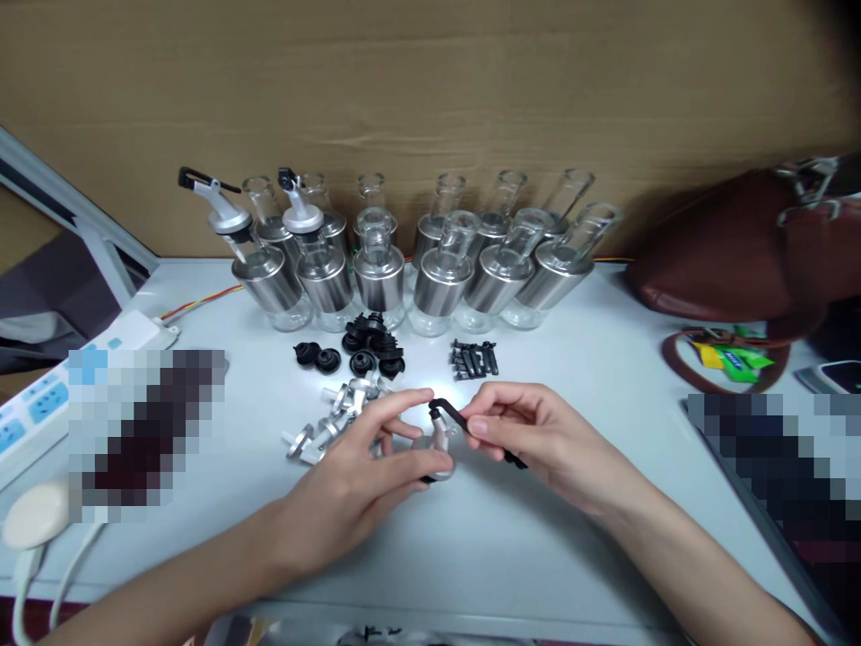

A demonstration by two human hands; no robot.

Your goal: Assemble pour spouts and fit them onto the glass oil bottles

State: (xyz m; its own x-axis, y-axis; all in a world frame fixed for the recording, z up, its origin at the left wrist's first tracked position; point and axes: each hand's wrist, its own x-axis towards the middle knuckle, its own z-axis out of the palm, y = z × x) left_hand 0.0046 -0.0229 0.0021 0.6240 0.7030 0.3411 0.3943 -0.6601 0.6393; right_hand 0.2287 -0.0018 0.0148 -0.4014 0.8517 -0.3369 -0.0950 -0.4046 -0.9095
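My left hand [360, 480] is closed round a silver pourer spout [440, 441], its index finger reaching up to the tip. Between the thumb and fingers of my right hand [542, 435] is a bent black flip cap [452, 413], whose front end meets the tip of the spout. Another black end [517, 459] shows below my right fingers; most of it is hidden. More silver spouts [329, 426] lie loose beside my left hand. Behind them are a heap of black ringed stoppers [369, 345] and a small pile of black caps [474, 359].
Two rows of glass bottles with steel sleeves [444, 280] stand along the cardboard [430, 90]; two at the left carry pourers [229, 215]. A power strip [67, 377] lies left. A brown leather bag [733, 242] and green packets [740, 361] are at the right.
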